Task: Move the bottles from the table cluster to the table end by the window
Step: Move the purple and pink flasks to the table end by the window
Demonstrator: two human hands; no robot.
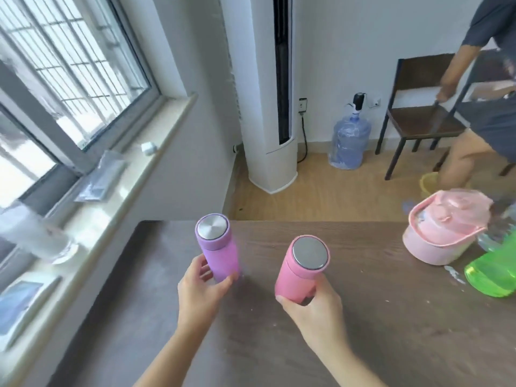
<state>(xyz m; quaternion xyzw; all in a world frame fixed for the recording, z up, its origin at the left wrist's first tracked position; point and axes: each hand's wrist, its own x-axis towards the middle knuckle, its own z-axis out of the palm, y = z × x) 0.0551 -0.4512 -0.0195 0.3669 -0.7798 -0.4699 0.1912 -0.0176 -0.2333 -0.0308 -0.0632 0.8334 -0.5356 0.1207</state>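
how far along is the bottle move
Nothing stands released at the window end yet. In hand: the left hand holds the purple bottle and the right hand the pink bottle, both upright over the table near the window. Left: setting both down, then the green bottle on the right by the pink container.

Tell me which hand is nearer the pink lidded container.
Right. The right hand, grip on the pink bottle, is nearer the pink lidded container; the left hand holds the purple bottle farther windowward.
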